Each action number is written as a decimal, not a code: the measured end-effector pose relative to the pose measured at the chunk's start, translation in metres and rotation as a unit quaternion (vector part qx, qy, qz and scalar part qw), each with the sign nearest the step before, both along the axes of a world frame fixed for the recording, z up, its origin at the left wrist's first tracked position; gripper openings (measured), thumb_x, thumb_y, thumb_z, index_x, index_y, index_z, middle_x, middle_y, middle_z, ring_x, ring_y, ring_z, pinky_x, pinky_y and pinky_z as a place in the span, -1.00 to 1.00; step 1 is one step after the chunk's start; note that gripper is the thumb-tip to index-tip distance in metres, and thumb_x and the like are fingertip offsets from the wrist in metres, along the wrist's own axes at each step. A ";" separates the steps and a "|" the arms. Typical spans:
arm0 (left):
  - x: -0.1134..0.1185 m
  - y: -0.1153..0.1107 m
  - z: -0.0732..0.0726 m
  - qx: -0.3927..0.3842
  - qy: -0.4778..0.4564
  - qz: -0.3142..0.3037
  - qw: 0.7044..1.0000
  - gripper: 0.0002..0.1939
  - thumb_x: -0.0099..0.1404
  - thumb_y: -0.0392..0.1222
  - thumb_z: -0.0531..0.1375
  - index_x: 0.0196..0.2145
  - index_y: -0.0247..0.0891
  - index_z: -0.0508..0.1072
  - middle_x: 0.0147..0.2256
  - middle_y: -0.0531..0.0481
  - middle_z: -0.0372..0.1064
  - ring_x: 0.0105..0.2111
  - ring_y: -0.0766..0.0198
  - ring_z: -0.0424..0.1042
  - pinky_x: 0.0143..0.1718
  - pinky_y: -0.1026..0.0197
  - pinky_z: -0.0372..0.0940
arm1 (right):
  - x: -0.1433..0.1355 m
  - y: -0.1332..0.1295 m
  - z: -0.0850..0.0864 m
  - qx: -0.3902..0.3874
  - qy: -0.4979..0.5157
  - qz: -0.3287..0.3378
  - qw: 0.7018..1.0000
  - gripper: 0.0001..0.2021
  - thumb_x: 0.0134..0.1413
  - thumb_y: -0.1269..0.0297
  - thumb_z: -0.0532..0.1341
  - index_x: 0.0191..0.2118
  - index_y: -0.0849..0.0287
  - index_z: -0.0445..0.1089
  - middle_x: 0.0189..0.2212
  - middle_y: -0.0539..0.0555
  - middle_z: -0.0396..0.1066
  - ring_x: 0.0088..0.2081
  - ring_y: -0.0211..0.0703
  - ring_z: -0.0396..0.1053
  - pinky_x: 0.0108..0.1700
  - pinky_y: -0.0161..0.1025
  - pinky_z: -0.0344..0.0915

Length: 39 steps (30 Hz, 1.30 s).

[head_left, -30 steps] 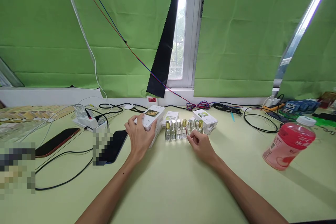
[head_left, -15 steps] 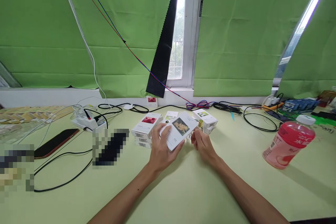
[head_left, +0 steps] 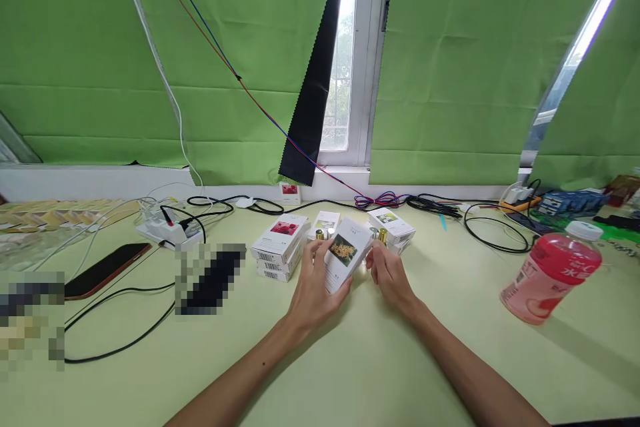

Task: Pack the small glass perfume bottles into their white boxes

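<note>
A white carton [head_left: 354, 235] with a yellow-flower picture is tilted up in my left hand [head_left: 311, 297], whose fingers and thumb wrap its left and lower edges. Close to the carton's right edge, the fingers of my right hand [head_left: 393, 277] are curled together; what they hold is hidden. A gold cap [head_left: 383, 235] shows just above those fingers, and another small gold cap [head_left: 319, 234] stands behind my left hand. To the left lies a stack of white cartons [head_left: 279, 243] with a red picture on top. More white cartons [head_left: 393, 223] lie behind my right hand.
A pink drink bottle [head_left: 550, 277] stands at the right. Black cables [head_left: 433, 205] run along the back of the table. A phone [head_left: 107, 271] and a white power strip [head_left: 170, 233] are at the left. One small carton [head_left: 290, 193] leans by the window sill.
My left hand has turned the carton more upright and drawn it slightly left, uncovering more of the caps behind it. The right hand stays almost in place.
</note>
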<state>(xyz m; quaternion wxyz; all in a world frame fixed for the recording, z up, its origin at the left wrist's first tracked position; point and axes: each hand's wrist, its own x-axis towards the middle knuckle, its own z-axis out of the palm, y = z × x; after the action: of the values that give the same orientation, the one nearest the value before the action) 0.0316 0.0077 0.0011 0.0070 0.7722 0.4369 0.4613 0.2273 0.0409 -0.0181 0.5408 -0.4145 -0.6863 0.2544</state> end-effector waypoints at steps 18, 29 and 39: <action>-0.001 0.003 -0.003 -0.095 -0.020 -0.048 0.994 0.01 0.14 -0.14 0.40 0.39 0.11 -0.05 0.20 -0.21 0.16 0.20 -0.19 0.31 0.15 -0.18 0.40 | -0.002 -0.005 0.007 -0.014 -0.006 0.024 1.000 -0.52 0.42 -0.17 -0.11 -0.42 0.03 0.17 -0.66 -0.05 0.20 -0.58 -0.13 0.18 -0.46 -0.16 0.15; 0.000 0.001 -0.002 -0.107 -0.031 -0.059 0.992 0.02 0.14 -0.17 0.42 0.39 0.21 -0.04 0.20 -0.15 0.17 0.22 -0.17 0.30 0.14 -0.19 0.41 | -0.005 -0.006 0.009 -0.052 0.039 0.023 0.998 -0.49 0.37 -0.25 -0.08 -0.44 0.04 0.16 -0.74 -0.12 0.15 -0.68 -0.21 0.16 -0.54 -0.23 0.15; -0.005 0.003 0.001 -0.091 0.002 -0.078 0.993 0.10 0.21 -0.17 0.37 0.45 0.25 -0.24 0.26 -0.19 0.01 0.24 -0.08 0.24 0.12 -0.17 0.41 | -0.006 -0.008 0.011 -0.053 0.067 0.090 0.992 -0.57 0.38 -0.15 0.00 -0.37 0.07 0.24 -0.68 -0.11 0.20 -0.67 -0.23 0.17 -0.54 -0.24 0.15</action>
<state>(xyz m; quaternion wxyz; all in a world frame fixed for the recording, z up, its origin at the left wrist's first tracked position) 0.0271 0.0106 0.0024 0.1121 0.8013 0.4151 0.4160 0.2212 0.0326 -0.0073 0.5372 -0.3613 -0.6688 0.3656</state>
